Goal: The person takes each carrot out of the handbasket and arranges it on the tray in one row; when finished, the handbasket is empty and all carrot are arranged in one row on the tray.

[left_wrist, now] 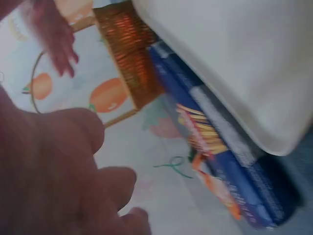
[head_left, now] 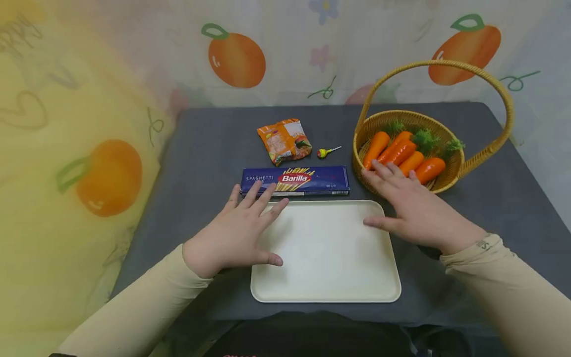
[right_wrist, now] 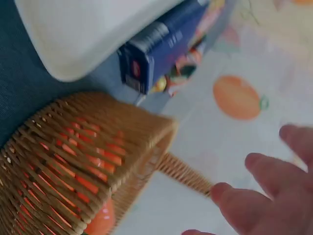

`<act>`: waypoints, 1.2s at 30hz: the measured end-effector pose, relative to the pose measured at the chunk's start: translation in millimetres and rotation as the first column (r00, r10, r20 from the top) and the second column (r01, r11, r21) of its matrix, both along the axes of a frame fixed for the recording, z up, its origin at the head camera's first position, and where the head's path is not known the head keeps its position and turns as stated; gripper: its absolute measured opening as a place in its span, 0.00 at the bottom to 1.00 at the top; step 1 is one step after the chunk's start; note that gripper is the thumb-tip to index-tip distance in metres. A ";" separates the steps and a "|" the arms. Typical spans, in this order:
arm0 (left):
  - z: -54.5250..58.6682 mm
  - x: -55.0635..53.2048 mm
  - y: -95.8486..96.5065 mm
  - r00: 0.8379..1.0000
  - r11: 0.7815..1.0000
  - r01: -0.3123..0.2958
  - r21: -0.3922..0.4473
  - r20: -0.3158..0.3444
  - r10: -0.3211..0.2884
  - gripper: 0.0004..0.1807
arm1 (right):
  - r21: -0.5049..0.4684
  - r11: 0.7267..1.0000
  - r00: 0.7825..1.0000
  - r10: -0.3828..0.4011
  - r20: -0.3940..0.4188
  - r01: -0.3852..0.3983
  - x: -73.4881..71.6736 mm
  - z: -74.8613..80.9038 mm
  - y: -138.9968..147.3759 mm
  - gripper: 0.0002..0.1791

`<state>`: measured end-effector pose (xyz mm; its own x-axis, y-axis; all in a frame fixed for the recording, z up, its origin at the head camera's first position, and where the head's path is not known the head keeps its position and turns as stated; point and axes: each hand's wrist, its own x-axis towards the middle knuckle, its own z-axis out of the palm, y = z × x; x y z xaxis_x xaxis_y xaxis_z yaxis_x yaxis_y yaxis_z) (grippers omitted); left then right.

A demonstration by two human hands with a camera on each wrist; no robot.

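Head view: tray [head_left: 327, 253] lies flat at the near side of the worktop [head_left: 200, 148], nothing on it. Left grip [head_left: 243, 230] and right grip [head_left: 410, 206] are spread above its two sides, fingers apart, neither holding anything. Spaghetti box [head_left: 308, 181] lies just beyond the tray's far edge; orange packet [head_left: 285, 141] and lollipop [head_left: 323, 153] sit behind it. Basket [right_wrist: 124, 117] of carrots [head_left: 399, 153] stands to the right; right fingers overlap its rim from above, though the left wrist view shows them apart from it.

Judgement: a free-hand stage; start or finish, cannot tell. Any pick-up from here calls for lowering one grip and curling its fingers round an item.
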<state>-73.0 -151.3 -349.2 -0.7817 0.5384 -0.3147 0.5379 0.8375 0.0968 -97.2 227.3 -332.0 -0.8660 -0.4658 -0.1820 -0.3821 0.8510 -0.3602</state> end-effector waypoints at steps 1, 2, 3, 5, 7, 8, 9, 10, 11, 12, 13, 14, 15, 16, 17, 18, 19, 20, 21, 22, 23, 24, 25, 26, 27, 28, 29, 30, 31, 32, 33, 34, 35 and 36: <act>-2.3 0.4 -3.4 1.000 1.000 0.007 -0.004 0.018 -0.007 0.72 | -0.041 0.998 0.998 -0.051 0.021 0.052 -7.5 3.5 4.9 0.51; -4.6 1.1 -7.0 0.999 1.000 0.018 -0.007 0.035 -0.018 0.72 | -0.083 0.989 0.991 -0.121 0.050 0.125 -15.6 6.7 9.7 0.48; -7.3 1.8 -10.9 0.998 1.000 0.029 -0.012 0.049 -0.028 0.73 | -0.151 0.965 0.974 -0.201 0.108 0.215 -24.5 9.6 14.5 0.45; -13.6 3.2 -19.0 0.996 0.999 0.043 -0.014 0.082 -0.042 0.74 | -0.301 0.858 0.901 -0.348 0.257 0.417 -43.3 13.3 25.2 0.42; -20.2 4.7 -26.0 0.993 0.999 0.043 -0.014 0.109 -0.041 0.75 | -0.437 0.666 0.786 -0.413 0.459 0.605 -62.8 14.2 37.5 0.43; -24.0 5.3 -29.0 0.993 0.999 0.042 -0.016 0.114 -0.040 0.76 | -0.465 0.555 0.714 -0.412 0.566 0.689 -71.8 13.7 43.3 0.44; -27.9 6.0 -31.5 0.992 0.999 0.039 -0.017 0.124 -0.037 0.76 | -0.470 0.458 0.645 -0.390 0.657 0.755 -80.2 12.7 49.0 0.45; -31.7 6.7 -33.5 0.990 0.999 0.037 -0.017 0.134 -0.035 0.76 | -0.451 0.390 0.585 -0.368 0.723 0.803 -87.7 11.4 54.3 0.47; -35.1 7.6 -35.1 0.989 0.999 0.036 -0.015 0.144 -0.034 0.76 | -0.423 0.341 0.530 -0.342 0.776 0.840 -94.3 9.6 58.6 0.47; -38.6 8.4 -36.3 0.988 0.999 0.035 -0.013 0.153 -0.033 0.76 | -0.388 0.317 0.483 -0.321 0.815 0.865 -100.1 7.3 62.0 0.48; -41.6 9.2 -37.3 0.987 0.999 0.035 -0.010 0.159 -0.033 0.76 | -0.355 0.306 0.445 -0.307 0.841 0.883 -105.0 4.6 64.1 0.49; -44.5 9.7 -38.2 0.986 0.999 0.036 -0.011 0.161 -0.034 0.76 | -0.330 0.307 0.421 -0.308 0.853 0.893 -109.2 1.7 64.7 0.50; -46.9 10.3 -39.0 0.986 0.999 0.036 -0.008 0.162 -0.034 0.76 | -0.313 0.303 0.404 -0.312 0.860 0.900 -112.8 -1.1 64.6 0.51; -48.6 10.7 -39.6 0.986 0.999 0.036 -0.004 0.162 -0.035 0.76 | -0.300 0.297 0.389 -0.309 0.868 0.907 -116.1 -3.7 64.5 0.52; -50.2 10.8 -40.1 0.987 0.999 0.034 -0.001 0.160 -0.033 0.76 | -0.293 0.294 0.379 -0.301 0.875 0.910 -119.3 -6.2 63.9 0.52; -51.5 10.7 -40.5 0.987 1.000 0.030 0.003 0.156 -0.030 0.76 | -0.287 0.294 0.373 -0.296 0.880 0.912 -122.3 -8.4 62.8 0.52; -52.3 10.4 -40.8 0.988 1.000 0.028 0.005 0.154 -0.029 0.76 | -0.283 0.297 0.370 -0.295 0.881 0.912 -125.1 -10.1 61.2 0.52; -53.1 10.1 -41.0 0.988 1.000 0.025 0.006 0.155 -0.026 0.77 | -0.280 0.299 0.367 -0.292 0.883 0.912 -128.0 -11.8 59.6 0.51; -53.9 9.7 -41.0 0.987 1.000 0.022 0.010 0.159 -0.024 0.77 | -0.275 0.307 0.364 -0.284 0.887 0.911 -131.2 -13.6 57.7 0.51; -54.0 9.4 -41.2 0.986 1.000 0.020 0.013 0.164 -0.021 0.77 | -0.270 0.319 0.362 -0.278 0.889 0.908 -134.0 -14.9 55.3 0.51; -54.0 9.2 -41.4 0.985 1.000 0.016 0.015 0.170 -0.018 0.77 | -0.267 0.335 0.365 -0.276 0.889 0.904 -136.8 -16.3 52.6 0.51; -54.1 9.0 -41.5 0.985 1.000 0.013 0.017 0.174 -0.016 0.77 | -0.262 0.353 0.369 -0.281 0.886 0.898 -139.2 -17.5 50.0 0.51; -54.2 8.9 -41.7 0.984 1.000 0.011 0.018 0.177 -0.014 0.77 | -0.254 0.367 0.367 -0.281 0.886 0.895 -141.5 -18.7 47.5 0.51; -54.7 8.9 -42.0 0.984 1.000 0.009 0.019 0.179 -0.012 0.77 | -0.249 0.384 0.371 -0.285 0.884 0.889 -143.8 -20.0 45.0 0.51; -55.1 8.8 -42.0 0.984 1.000 0.008 0.021 0.179 -0.011 0.77 | -0.243 0.407 0.377 -0.291 0.879 0.881 -146.0 -21.4 42.6 0.50; -55.4 8.9 -42.0 0.984 1.000 0.007 0.020 0.179 -0.010 0.77 | -0.237 0.430 0.386 -0.302 0.872 0.871 -148.0 -22.7 40.7 0.50; -55.7 9.1 -42.1 0.984 1.000 0.006 0.017 0.178 -0.009 0.77 | -0.232 0.461 0.401 -0.310 0.862 0.857 -150.0 -24.2 39.1 0.49; -56.3 9.2 -42.2 0.984 1.000 0.005 0.014 0.178 -0.007 0.77 | -0.227 0.486 0.411 -0.313 0.856 0.844 -151.9 -25.8 37.7 0.48; -56.7 9.3 -42.3 0.984 1.000 0.007 0.015 0.176 -0.010 0.77 | -0.220 0.509 0.417 -0.314 0.853 0.832 -153.9 -27.6 36.2 0.48; -57.2 9.5 -42.2 0.984 1.000 0.007 0.014 0.178 -0.009 0.77 | -0.216 0.537 0.431 -0.314 0.846 0.816 -155.6 -29.3 34.9 0.48; -57.4 9.6 -42.0 0.984 1.000 0.008 0.012 0.178 -0.010 0.78 | -0.213 0.557 0.436 -0.306 0.846 0.803 -157.2 -30.9 34.0 0.49; -57.7 10.1 -42.0 0.984 1.000 0.006 0.010 0.179 -0.007 0.78 | -0.212 0.572 0.441 -0.297 0.847 0.792 -158.7 -32.4 32.8 0.50; -58.2 10.4 -42.1 0.984 1.000 0.005 0.011 0.179 -0.006 0.78 | -0.215 0.583 0.441 -0.277 0.853 0.783 -160.2 -33.6 31.4 0.50; -58.3 10.7 -42.3 0.984 1.000 0.004 0.016 0.178 -0.007 0.78 | -0.221 0.587 0.436 -0.253 0.864 0.779 -161.0 -34.4 30.0 0.51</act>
